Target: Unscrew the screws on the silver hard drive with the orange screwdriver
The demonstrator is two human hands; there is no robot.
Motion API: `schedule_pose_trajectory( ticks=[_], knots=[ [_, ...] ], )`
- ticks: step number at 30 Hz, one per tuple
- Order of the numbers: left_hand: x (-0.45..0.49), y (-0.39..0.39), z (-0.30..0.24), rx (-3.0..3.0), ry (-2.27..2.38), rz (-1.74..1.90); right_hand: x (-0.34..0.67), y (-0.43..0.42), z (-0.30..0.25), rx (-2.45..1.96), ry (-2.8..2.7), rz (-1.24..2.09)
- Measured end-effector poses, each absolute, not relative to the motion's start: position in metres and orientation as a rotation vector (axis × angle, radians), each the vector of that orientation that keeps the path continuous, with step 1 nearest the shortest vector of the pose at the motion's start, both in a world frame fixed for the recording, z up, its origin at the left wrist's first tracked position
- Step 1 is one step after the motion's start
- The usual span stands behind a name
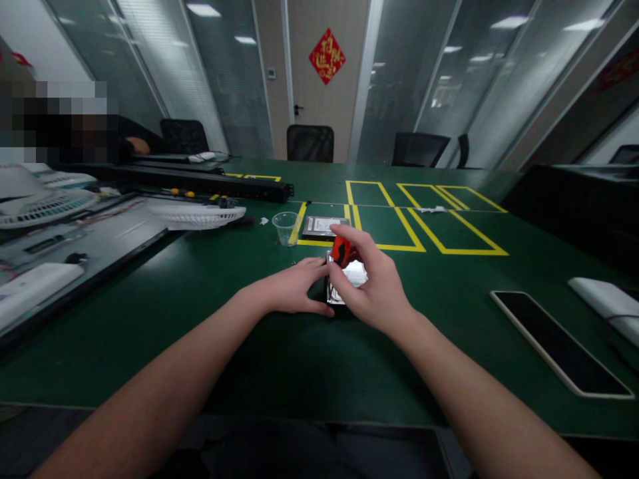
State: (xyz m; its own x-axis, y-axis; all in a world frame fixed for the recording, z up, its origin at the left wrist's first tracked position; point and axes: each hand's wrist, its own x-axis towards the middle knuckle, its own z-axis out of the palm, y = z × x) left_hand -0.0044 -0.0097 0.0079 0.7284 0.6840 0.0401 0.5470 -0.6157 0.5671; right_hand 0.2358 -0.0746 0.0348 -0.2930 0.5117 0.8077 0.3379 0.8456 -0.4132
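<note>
A shiny hard drive point(355, 274) lies on the green table in front of me, partly hidden by my hands. My left hand point(301, 285) grips its left side, with the thumb at the near edge and the fingers at the far one. Above the drive, my right hand point(377, 283) is closed around the red-and-black handle of a screwdriver point(341, 250), held roughly upright. Its tip is hidden. Just beyond, a second hard drive point(324, 227) with a white label lies flat. A clear plastic cup point(285, 229) stands to its left.
Yellow tape rectangles point(419, 247) mark the green table point(439, 372). A phone point(559, 342) and a white device point(606, 303) lie at right. White fan-like parts point(200, 216), a flat panel point(124, 233) and a long black bar point(214, 185) occupy the left, where another person sits.
</note>
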Motion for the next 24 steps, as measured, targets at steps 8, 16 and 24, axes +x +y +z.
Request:
schedule_pose_trajectory(
  ticks=[8, 16, 24],
  knots=[
    [-0.0049, -0.0103, 0.0073, 2.411, 0.941, 0.342, 0.2366, -0.0745, 0.0344, -0.662, -1.918, 0.203],
    [-0.0038, -0.0108, 0.0076, 2.434, 0.928, 0.343, 0.2362, -0.0759, 0.0340, -0.658, -1.916, 0.199],
    [-0.0045, -0.0112, 0.0067, 2.422, 0.913, 0.385, 0.2363, -0.0774, 0.0356, -0.647, -1.932, 0.209]
  ],
)
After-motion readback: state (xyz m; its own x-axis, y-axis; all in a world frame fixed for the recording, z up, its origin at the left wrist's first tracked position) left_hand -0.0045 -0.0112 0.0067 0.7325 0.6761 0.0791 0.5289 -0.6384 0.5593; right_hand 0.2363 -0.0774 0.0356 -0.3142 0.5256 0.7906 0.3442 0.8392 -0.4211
